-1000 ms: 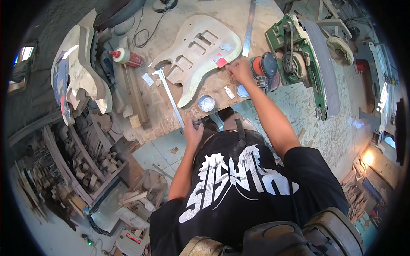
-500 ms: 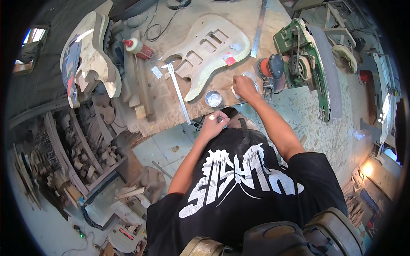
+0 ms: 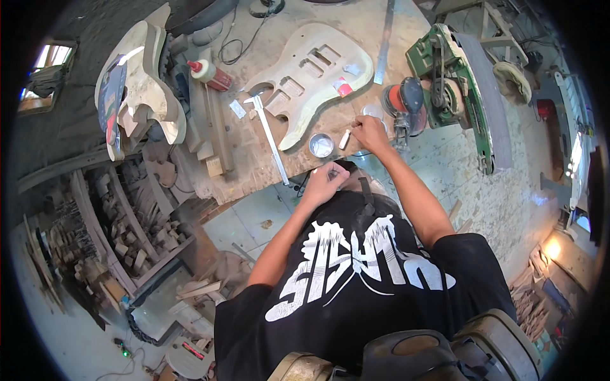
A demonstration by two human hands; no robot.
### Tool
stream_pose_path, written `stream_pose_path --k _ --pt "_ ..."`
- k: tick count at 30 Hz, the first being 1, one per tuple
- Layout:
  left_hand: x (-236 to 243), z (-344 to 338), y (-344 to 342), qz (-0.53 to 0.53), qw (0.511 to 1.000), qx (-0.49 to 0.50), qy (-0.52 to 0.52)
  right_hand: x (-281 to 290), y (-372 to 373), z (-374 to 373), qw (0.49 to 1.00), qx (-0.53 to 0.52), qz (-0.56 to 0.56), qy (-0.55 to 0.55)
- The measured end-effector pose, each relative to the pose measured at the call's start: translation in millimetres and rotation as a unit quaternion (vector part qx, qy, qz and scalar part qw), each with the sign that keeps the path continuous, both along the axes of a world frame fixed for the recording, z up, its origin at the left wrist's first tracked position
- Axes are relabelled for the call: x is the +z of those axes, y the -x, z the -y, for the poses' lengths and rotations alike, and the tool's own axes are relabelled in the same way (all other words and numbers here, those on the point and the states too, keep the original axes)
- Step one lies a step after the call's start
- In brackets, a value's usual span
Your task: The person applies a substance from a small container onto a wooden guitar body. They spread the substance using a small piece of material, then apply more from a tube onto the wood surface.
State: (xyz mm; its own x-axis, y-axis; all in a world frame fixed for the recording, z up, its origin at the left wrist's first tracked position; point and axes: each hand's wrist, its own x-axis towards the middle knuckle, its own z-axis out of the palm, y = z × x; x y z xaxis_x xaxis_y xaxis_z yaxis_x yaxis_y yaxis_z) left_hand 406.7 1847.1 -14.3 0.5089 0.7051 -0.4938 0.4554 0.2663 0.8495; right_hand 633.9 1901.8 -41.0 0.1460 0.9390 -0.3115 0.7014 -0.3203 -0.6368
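Nearside of the wooden guitar body (image 3: 318, 83): round tin (image 3: 321, 156), white bottle (image 3: 344, 139), right hand (image 3: 369, 133) and left hand (image 3: 324, 183), both curled; whether either grip holds anything, I cannot tell. White lettering (image 3: 378, 249) marks the black T-shirt (image 3: 375, 308).

You wear a black T-shirt (image 3: 330, 336) with short, loose sleeves, the left sleeve (image 3: 238, 311) at seven o'clock and the right sleeve (image 3: 476, 263) at four. A big white print (image 3: 359, 273), jagged and spiky with thin curving lines, spreads over its front. At the shirt's twelve o'clock edge hangs a dark strap (image 3: 366, 197). At five o'clock, your dusty headgear or mask (image 3: 406, 355) shows a rounded dark middle and bulky tan-brown sides.
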Motion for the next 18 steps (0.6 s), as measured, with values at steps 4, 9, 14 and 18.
stream_pose_path --k 4,9,14,18 --pt "7 -7 -3 -0.008 1.000 -0.017 -0.014 -25 -12 4 0.998 0.036 -0.012 -0.046" --pt "6 -2 11 -0.030 0.999 -0.020 0.001 -26 13 3 0.967 0.221 0.126 -0.007" --pt "3 2 24 -0.019 0.999 0.013 0.025 -48 0 10 0.970 0.200 0.135 -0.040" --pt "-7 5 30 -0.010 0.998 0.050 0.033 -44 -6 17 0.968 0.206 0.125 -0.068"
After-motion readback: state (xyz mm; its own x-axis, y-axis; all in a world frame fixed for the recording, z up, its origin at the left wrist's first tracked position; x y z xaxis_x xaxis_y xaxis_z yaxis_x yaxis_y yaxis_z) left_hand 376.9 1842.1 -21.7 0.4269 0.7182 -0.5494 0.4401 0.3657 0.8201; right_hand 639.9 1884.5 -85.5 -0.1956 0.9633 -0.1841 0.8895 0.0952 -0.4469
